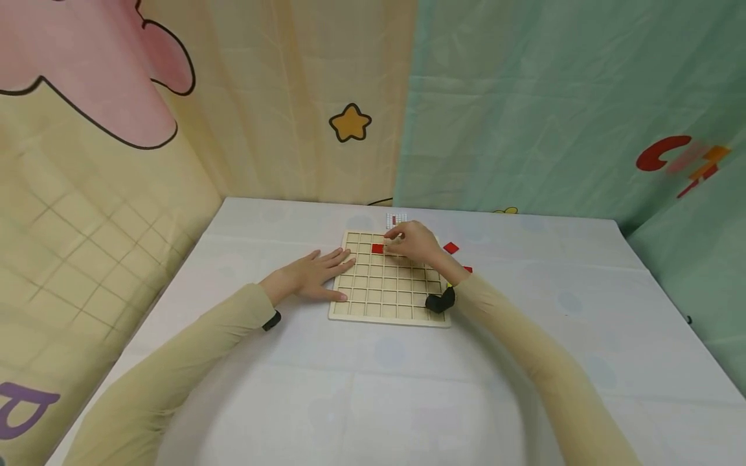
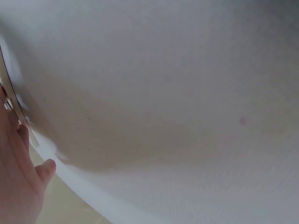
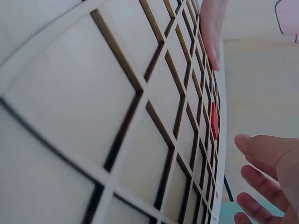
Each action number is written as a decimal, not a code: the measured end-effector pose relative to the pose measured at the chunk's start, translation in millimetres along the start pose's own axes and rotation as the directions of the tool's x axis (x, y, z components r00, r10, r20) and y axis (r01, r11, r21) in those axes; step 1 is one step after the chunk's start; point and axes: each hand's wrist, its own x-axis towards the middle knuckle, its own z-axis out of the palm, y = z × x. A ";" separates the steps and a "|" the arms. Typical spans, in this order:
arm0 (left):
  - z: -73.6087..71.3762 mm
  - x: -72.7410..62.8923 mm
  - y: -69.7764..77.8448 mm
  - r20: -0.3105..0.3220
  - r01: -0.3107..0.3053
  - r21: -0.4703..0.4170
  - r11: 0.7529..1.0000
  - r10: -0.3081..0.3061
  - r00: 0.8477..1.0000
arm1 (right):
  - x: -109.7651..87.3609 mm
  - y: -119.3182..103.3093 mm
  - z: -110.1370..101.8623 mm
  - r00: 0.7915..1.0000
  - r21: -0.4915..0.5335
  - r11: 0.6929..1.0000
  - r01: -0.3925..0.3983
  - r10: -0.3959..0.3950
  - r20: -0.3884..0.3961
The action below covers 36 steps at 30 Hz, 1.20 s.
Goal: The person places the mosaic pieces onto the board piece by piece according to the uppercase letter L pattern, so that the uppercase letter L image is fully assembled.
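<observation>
A pale wooden grid board point(image 1: 389, 301) lies on the white table, with a red tile point(image 1: 377, 248) in one of its upper cells. My right hand point(image 1: 415, 243) hovers over the board's far side, just right of that tile. In the right wrist view, the thumb and fingers of this hand point(image 3: 273, 172) are loosely bent and apart, with nothing visible between them. The same red tile point(image 3: 214, 120) shows there farther along the grid. My left hand point(image 1: 315, 275) lies flat with spread fingers, its fingertips touching the board's left edge.
Behind the board lies a small white card point(image 1: 396, 220) printed with a grid and a red mark. Loose red tiles point(image 1: 451, 248) lie to the right of the board; a yellow piece point(image 1: 449, 285) is partly hidden by the right sleeve. Patterned curtains point(image 1: 291, 103) hang behind the table.
</observation>
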 end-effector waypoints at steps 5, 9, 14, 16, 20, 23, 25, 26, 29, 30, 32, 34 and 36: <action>0.1 -1.7 0.4 -0.011 -0.007 -0.008 1.000 0.007 1.000 | -12.3 11.0 -16.9 0.998 -0.006 1.000 0.020 -0.020 -0.054; 1.2 -2.2 -0.4 -0.005 0.000 -0.002 1.000 0.000 1.000 | -21.7 24.9 -30.1 0.995 -0.001 1.000 0.009 -0.009 -0.101; 2.7 -2.3 -1.5 -0.005 0.006 0.003 1.000 -0.006 1.000 | -34.1 44.9 -41.9 0.986 0.019 0.999 -0.028 0.031 -0.167; 2.4 -2.5 -1.4 -0.002 0.010 0.003 1.000 -0.010 1.000 | -39.2 52.8 -44.9 0.981 0.021 0.998 -0.052 0.055 -0.189; 2.1 -2.9 -1.6 -0.005 0.007 -0.006 1.000 -0.007 1.000 | -48.4 66.5 -48.1 0.971 0.034 0.994 -0.107 0.112 -0.209; 2.9 -2.2 -2.5 -0.013 0.002 -0.004 1.000 -0.002 1.000 | -54.0 75.3 -48.4 0.963 0.051 0.985 -0.163 0.170 -0.209; 3.6 -1.6 -3.0 -0.018 0.001 0.004 1.000 -0.001 1.000 | -56.7 80.1 -47.8 0.958 0.057 0.977 -0.208 0.215 -0.190; 4.1 -1.1 -3.4 -0.021 0.000 0.007 1.000 0.000 1.000 | -58.2 81.8 -47.9 0.954 0.058 0.971 -0.231 0.238 -0.181; 4.6 -0.2 -3.6 -0.028 -0.003 0.008 1.000 0.003 1.000 | -61.4 87.4 -47.5 0.945 0.040 0.957 -0.288 0.291 -0.147; 4.5 -0.1 -3.3 -0.027 -0.003 0.006 1.000 0.004 1.000 | -62.0 89.0 -47.3 0.943 0.036 0.953 -0.301 0.303 -0.136; 4.6 0.6 -3.2 -0.026 -0.004 0.005 1.000 0.004 1.000 | -63.5 91.2 -47.0 0.940 0.028 0.947 -0.319 0.320 -0.121; 4.6 1.0 -2.9 -0.028 -0.007 0.005 1.000 0.007 1.000 | -64.3 93.4 -46.2 0.933 0.028 0.940 -0.341 0.342 -0.111; 4.6 1.4 -2.4 -0.027 -0.008 0.003 1.000 0.008 1.000 | -65.0 94.3 -45.9 0.926 0.031 0.932 -0.362 0.363 -0.101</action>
